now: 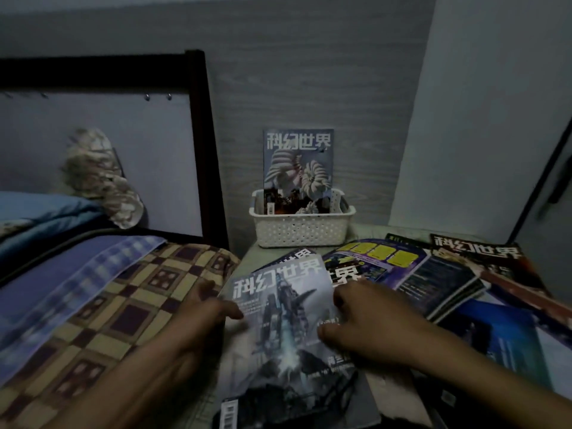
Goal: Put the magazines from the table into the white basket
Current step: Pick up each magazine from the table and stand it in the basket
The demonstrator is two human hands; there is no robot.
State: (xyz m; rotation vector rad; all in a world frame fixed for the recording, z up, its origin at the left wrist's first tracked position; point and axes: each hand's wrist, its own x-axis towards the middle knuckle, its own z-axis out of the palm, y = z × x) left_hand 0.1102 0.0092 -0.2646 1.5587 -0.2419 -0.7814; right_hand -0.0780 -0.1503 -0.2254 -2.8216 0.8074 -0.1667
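A white perforated basket (301, 232) stands at the back of the table against the wall, with one magazine (298, 164) upright in it. Several magazines lie spread over the table. The nearest, a grey-blue magazine (284, 329) with a robot figure on its cover, lies in front of me. My left hand (201, 311) grips its left edge, thumb on the cover. My right hand (368, 317) presses on its right edge with bent fingers. A purple and yellow magazine (380, 261) and a dark red one (483, 258) lie further right.
A bed with a checked pillow (123, 305) and blue bedding (46, 212) borders the table on the left, with a dark headboard frame (201, 134) behind. A patterned cloth (102, 178) hangs on the headboard. A pale wall panel (479, 119) closes the right side.
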